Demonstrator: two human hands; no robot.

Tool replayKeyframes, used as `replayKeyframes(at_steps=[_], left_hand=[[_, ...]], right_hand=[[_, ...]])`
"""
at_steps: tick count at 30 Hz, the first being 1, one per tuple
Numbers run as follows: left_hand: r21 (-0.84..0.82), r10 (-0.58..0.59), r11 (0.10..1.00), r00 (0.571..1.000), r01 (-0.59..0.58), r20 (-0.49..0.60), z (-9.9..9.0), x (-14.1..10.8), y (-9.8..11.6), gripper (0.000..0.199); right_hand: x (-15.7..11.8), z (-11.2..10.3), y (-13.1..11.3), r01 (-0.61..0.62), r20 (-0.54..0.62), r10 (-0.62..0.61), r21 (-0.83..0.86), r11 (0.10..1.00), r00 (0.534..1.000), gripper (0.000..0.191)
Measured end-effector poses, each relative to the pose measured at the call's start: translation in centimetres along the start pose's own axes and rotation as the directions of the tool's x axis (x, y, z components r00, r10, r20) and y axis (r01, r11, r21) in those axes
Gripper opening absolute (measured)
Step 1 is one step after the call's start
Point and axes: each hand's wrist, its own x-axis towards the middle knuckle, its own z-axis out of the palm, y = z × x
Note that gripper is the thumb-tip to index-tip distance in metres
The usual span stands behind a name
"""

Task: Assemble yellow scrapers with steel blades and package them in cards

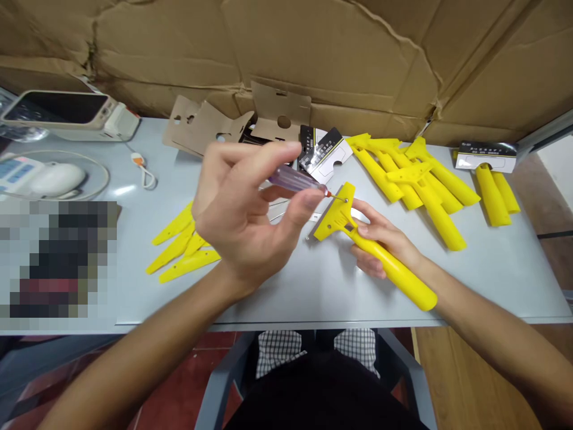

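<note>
My left hand (242, 209) is closed on a screwdriver (295, 179) with a clear purple handle, pinched between thumb and fingers. Its tip meets a small screw (346, 200) near the upper corner of a yellow scraper's head. My right hand (396, 236) grips that scraper (398, 275) near its neck, with the handle pointing down and right toward me. A second hole shows at the lower corner of the head. Left of my left wrist, several flat yellow plates (190, 263) lie on the table, partly hidden by the hand.
Several yellow scrapers (430, 197) are piled at the back right, beside two yellow handles (495, 200) under a black-and-white card (486, 158). Cardboard packaging (210, 122) stands behind my left hand. A phone (58, 110), a white mouse (58, 179) and cables occupy the left.
</note>
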Motion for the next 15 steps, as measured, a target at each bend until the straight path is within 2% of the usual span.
replayKeyframes(at_steps=[2, 4, 5, 7, 10, 12, 14, 15], left_hand=[[0.003, 0.102, 0.995, 0.994, -0.102, -0.027, -0.3, 0.4, -0.7, 0.035], [0.011, 0.132, 0.991, 0.991, -0.132, -0.019, -0.6, 0.7, -1.0, 0.032], [-0.001, 0.116, 0.993, 0.993, -0.116, -0.009, -0.8, 0.9, -0.9, 0.032], [-0.036, -0.004, 0.999, 0.999, 0.006, 0.048, -1.1, 1.1, -0.5, 0.034], [-0.089, -0.137, 0.985, 0.984, 0.147, 0.114, -1.5, 1.5, 0.0, 0.040], [-0.121, -0.061, 0.990, 0.991, 0.075, 0.116, -1.6, 1.7, -0.4, 0.035], [-0.135, 0.060, 0.990, 0.994, -0.048, 0.087, -1.5, 1.8, -1.0, 0.031], [-0.125, 0.085, 0.989, 0.995, -0.077, 0.058, -1.5, 1.8, -1.3, 0.029]], right_hand=[[0.0, -0.1, 0.0, 0.003, 0.003, -0.003, 0.006, 1.000, 1.000, 0.057], [0.0, -0.1, 0.0, 0.002, 0.007, -0.002, 0.005, 1.000, 1.000, 0.057], [0.0, -0.1, 0.0, 0.002, 0.009, -0.002, 0.004, 1.000, 1.000, 0.056], [0.0, -0.2, -0.1, 0.001, 0.013, -0.001, -0.001, 1.000, 1.000, 0.056], [0.0, -0.2, -0.1, -0.001, 0.016, 0.002, -0.015, 1.000, 1.000, 0.057], [0.0, -0.3, -0.1, -0.002, 0.017, 0.002, -0.024, 1.000, 1.000, 0.057], [0.0, -0.3, -0.1, -0.002, 0.023, 0.003, -0.026, 1.000, 1.000, 0.058], [0.1, -0.4, -0.1, -0.002, 0.025, 0.003, -0.024, 1.000, 1.000, 0.057]])
